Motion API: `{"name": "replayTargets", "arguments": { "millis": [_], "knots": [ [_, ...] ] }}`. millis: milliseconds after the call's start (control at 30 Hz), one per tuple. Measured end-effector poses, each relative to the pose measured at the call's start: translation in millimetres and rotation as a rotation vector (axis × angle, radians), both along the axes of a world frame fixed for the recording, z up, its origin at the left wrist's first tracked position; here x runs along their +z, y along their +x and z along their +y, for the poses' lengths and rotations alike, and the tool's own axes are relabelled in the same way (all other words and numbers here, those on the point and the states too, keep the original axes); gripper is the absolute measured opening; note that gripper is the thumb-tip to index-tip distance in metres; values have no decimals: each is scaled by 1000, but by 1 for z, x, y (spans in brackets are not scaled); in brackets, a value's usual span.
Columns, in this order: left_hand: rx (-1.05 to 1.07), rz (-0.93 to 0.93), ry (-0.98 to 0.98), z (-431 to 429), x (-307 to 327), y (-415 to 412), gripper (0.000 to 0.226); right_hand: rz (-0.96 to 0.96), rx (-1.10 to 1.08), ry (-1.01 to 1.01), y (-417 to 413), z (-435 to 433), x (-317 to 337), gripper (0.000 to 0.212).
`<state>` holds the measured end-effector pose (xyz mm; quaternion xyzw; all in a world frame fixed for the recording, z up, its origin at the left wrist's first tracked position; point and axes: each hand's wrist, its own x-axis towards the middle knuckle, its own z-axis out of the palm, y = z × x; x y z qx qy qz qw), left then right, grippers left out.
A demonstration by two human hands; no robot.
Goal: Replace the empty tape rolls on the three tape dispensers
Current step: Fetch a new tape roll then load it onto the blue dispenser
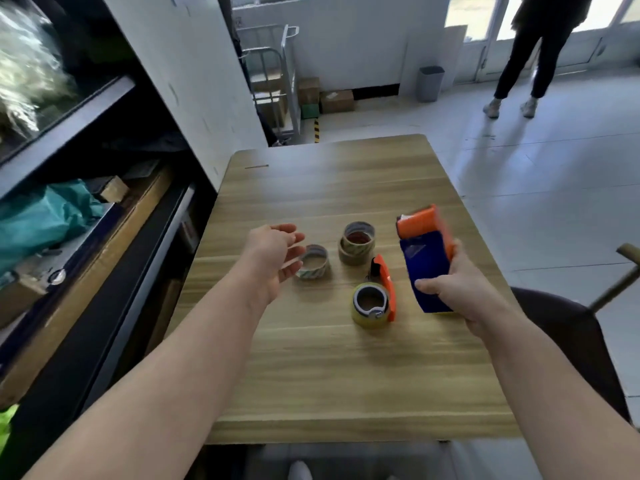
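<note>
My right hand (446, 287) grips the blue dispenser (424, 261); left fingers (292, 253), spread loose, should close round the roll (314, 264) just beyond them.

Daylight pours from the windows (459, 12) at upper right and glares off the pale floor (536, 174). My table (329, 188) is softly, evenly lit. At the left edge the shelving (79, 109) bows and blurs.
</note>
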<state>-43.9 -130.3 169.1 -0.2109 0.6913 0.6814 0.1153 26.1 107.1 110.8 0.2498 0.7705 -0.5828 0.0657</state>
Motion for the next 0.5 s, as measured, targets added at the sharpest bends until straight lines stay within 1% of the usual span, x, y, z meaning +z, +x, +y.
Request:
{"name": "replayTargets", "arguments": {
  "millis": [67,133,233,300,367,400,500],
  "knots": [
    [30,-32,-2,-12,-11,1,21,-92,164,162,-4,-10,-7,105],
    [56,-61,-6,-22,-24,4,19,-198,419,377,-9,-26,-13,108],
    [76,-133,16,-40,-43,8,18,-305,796,617,-12,-60,-26,101],
    [68,-174,18,-53,-55,7,17,-330,955,727,-12,-84,-43,96],
    [53,-194,-1,-66,-64,3,17,-319,1024,784,-13,-108,-61,94],
    [49,-198,-11,-72,-67,-1,16,-315,1021,793,-15,-120,-70,95],
    [32,-197,-28,-88,-74,-14,15,-301,906,801,-27,-153,-88,98]
  ]
}}
